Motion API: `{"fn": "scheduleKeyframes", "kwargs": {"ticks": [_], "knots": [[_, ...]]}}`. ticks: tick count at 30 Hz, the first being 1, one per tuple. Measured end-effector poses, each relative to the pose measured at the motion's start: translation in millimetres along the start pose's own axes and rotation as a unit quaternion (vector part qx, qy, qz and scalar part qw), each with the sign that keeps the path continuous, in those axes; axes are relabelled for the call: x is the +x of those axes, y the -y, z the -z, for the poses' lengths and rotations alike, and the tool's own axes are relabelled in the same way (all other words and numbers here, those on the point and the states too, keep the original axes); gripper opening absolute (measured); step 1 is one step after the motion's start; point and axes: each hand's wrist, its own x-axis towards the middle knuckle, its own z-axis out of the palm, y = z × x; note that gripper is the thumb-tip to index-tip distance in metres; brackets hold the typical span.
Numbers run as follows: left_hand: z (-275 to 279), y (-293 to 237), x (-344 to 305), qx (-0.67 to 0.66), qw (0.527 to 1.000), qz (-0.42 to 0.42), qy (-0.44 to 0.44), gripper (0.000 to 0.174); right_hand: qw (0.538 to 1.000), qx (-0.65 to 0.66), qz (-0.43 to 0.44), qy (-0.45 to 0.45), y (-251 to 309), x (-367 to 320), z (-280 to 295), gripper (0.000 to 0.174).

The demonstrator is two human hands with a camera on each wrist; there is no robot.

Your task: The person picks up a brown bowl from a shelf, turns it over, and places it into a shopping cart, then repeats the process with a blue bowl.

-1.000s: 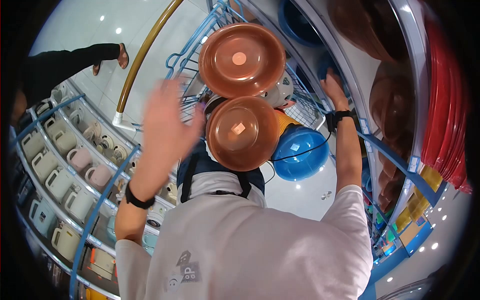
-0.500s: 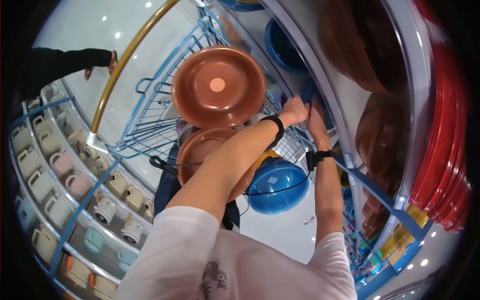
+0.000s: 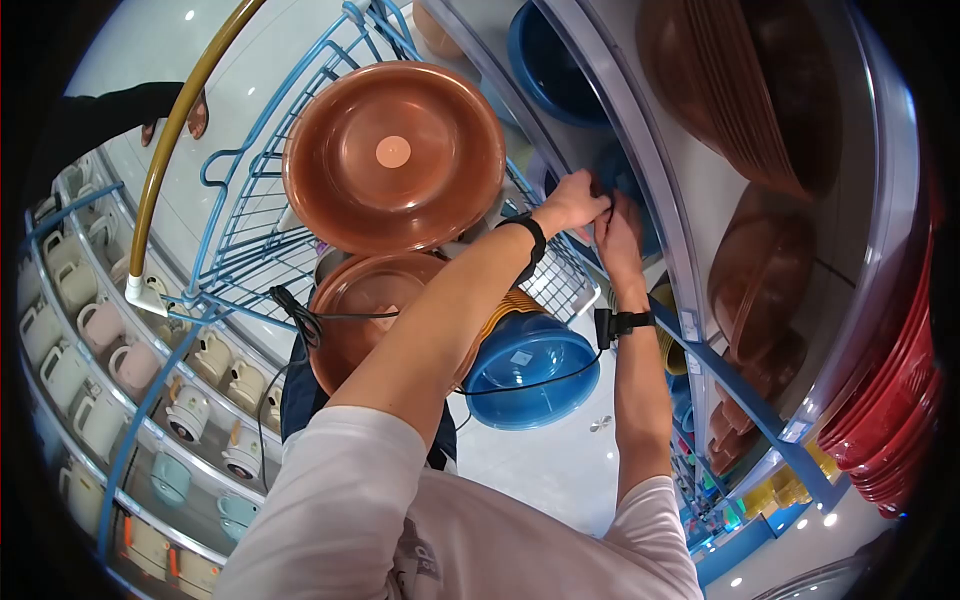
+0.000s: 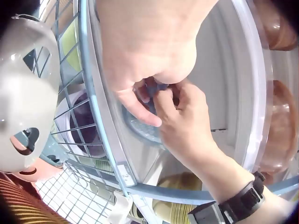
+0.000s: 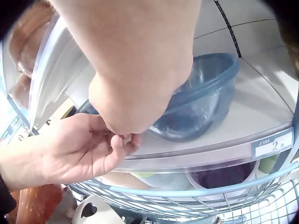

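At the shelf in the head view, my left hand (image 3: 572,200) meets my right hand (image 3: 618,240) by a blue bowl (image 3: 645,225). In the left wrist view, curled fingers of my left hand (image 4: 149,51) and right hand (image 4: 184,121) come together at a bluish rim, which they seem to pinch; part of it is hidden. The right wrist view has my left hand (image 5: 74,149) palm up, fingertips against my right hand (image 5: 135,93), with a clear blue bowl (image 5: 201,112) behind.
A blue wire cart (image 3: 235,235) holds large brown basins (image 3: 395,190), with a blue basin (image 3: 530,375) lower down. Brown bowls (image 3: 765,270) and red basins (image 3: 890,420) stack at right. Kettles (image 3: 100,330) line shelves at left. Someone's leg (image 3: 120,110) is upper left.
My left hand has crossed from above the cart's left side to the shelf, where it meets my right hand. The cart and basins now appear farther left in the head view.
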Motion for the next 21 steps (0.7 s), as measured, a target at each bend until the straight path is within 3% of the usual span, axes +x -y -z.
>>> {"fn": "scheduleKeyframes", "kwargs": {"ticks": [11,13,15,21], "knots": [[4.7,-5.5,8.5,0.041,0.996,0.056,-0.049,0.038,0.998,-0.038,0.016,-0.050,6.8,-6.2,2.0,0.042],[4.4,-8.4,7.6,0.082,0.994,0.065,-0.021,0.043,0.996,-0.064,0.001,-0.062,8.9,-9.0,8.2,0.042],[-0.1,-5.6,11.1,0.080,0.994,0.075,-0.015,0.044,0.985,-0.101,0.017,-0.141,16.6,-9.7,14.8,0.040],[-13.9,24.2,24.0,0.038,0.997,0.062,-0.040,0.045,0.991,-0.106,-0.007,-0.077,15.2,-21.6,26.1,0.029]]}}
